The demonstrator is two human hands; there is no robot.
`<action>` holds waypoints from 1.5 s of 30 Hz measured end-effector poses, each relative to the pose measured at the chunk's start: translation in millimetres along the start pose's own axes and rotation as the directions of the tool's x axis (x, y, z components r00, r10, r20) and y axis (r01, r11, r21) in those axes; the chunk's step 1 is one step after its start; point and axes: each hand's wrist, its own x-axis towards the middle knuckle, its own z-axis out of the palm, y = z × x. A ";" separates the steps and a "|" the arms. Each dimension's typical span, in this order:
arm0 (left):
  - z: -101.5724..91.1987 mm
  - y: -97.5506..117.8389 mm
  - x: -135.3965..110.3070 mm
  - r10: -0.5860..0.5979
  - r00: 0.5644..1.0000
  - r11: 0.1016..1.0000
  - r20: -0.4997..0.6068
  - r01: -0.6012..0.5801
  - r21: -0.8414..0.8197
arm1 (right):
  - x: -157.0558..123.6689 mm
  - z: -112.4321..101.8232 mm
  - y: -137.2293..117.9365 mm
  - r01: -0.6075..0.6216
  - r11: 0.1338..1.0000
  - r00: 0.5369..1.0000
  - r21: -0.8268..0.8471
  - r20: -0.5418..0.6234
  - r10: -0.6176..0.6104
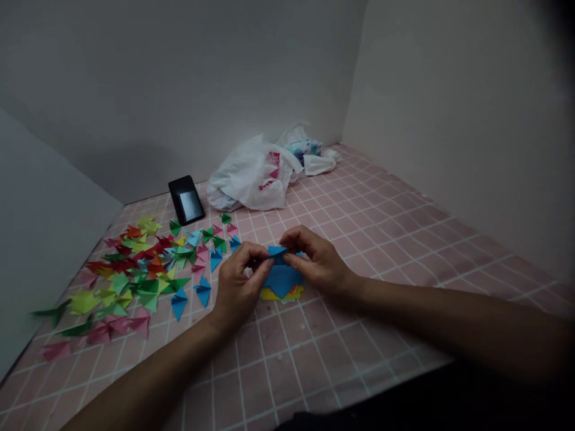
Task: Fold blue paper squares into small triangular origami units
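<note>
Between my two hands is a small folded piece of blue paper (277, 252), pinched at both ends. My left hand (242, 280) grips its left edge with thumb and fingertips. On the other side my right hand (318, 260) pinches the right edge, fingers curled over it. Just below lies a stack of coloured paper sheets (283, 281), blue on top, with yellow and orange edges showing underneath. To the left of my left hand stand blue folded paper pieces (203, 291), apart from it.
Many folded paper pieces (148, 290) in several colours spread over the left side of the pink checked cloth (287, 371). A dark phone (186, 200) leans near the wall. White plastic bags (256, 173) lie at the back. Walls (202, 78) enclose the surface.
</note>
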 end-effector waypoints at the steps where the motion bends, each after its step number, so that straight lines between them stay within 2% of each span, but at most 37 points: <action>1: 0.1 -0.3 -0.5 -0.001 1.000 1.000 0.001 0.001 0.001 | 0.0 0.3 0.2 -0.006 1.000 1.000 0.008 -0.006 0.006; 4: 1.0 -3.1 -1.4 0.025 1.000 1.000 -0.003 -0.025 0.010 | 0.0 1.0 0.7 0.000 1.000 1.000 0.030 -0.016 0.000; 8: 3.0 -8.2 -0.5 0.176 0.984 0.984 -0.010 -0.176 0.027 | 0.5 1.2 0.9 0.008 0.999 1.000 0.052 -0.025 -0.006; 15: 2.3 -3.9 0.7 0.437 0.900 0.889 0.009 -0.433 0.149 | 1.2 1.1 0.6 -0.026 0.990 0.999 0.138 -0.029 0.030; 22: -1.3 -2.7 -1.6 0.569 0.821 0.767 0.053 -0.553 0.325 | 1.0 -0.5 -1.3 -0.170 0.968 0.984 0.184 0.074 0.159; 26: -1.2 -3.0 -1.7 0.609 0.790 0.722 0.073 -0.591 0.360 | -0.5 -1.4 -1.7 -0.162 0.965 0.985 0.209 0.100 0.144; 32: 0.8 -3.2 -2.4 0.546 0.837 0.797 0.022 -0.528 0.292 | -1.9 -0.4 -3.5 -0.165 0.963 0.985 0.213 0.089 0.149; 37: 2.1 -2.4 -2.5 0.520 0.853 0.826 0.034 -0.513 0.236 | -1.9 -0.3 -2.0 -0.146 0.971 0.987 0.189 0.096 0.129; 39: 2.9 -2.2 -2.6 0.456 0.890 0.873 0.008 -0.449 0.188 | -2.0 -0.8 -1.9 -0.131 0.977 0.989 0.167 0.094 0.116; 42: 4.6 -2.8 -3.6 0.287 0.958 0.953 -0.023 -0.283 0.110 | -2.0 -1.8 -3.1 -0.090 0.991 0.994 0.104 0.079 0.082; 45: 6.2 -3.6 -4.9 0.167 0.985 0.985 -0.035 -0.165 0.056 | -1.9 -2.6 -4.6 -0.044 0.999 0.996 0.031 0.074 0.041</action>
